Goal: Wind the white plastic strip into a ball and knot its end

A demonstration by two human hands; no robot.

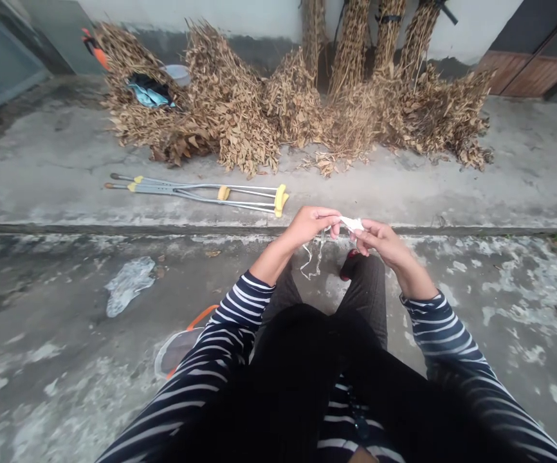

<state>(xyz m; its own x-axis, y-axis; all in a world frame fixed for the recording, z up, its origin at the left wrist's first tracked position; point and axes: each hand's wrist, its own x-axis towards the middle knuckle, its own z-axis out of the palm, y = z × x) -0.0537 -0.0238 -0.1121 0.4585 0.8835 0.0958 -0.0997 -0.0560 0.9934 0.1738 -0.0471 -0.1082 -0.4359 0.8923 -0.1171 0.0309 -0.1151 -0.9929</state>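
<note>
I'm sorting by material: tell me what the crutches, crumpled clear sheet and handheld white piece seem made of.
Crutches: probably metal shafts, from their grey sheen; the yellow pads, dull and rounded, look like foam or rubber.
Crumpled clear sheet: likely glossy plastic film, see-through with bright creases.
White piece: perhaps matte cloth or plastic, thin-looking; too small to settle.

Your forearms (274,257) angle in from near left and near right; your left hand (311,224) and right hand (385,243) pinch, close together.

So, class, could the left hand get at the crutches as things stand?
Probably, by leaning down: nothing visible blocks the crutches on the concrete ledge, though the left hand holds white material.
</note>
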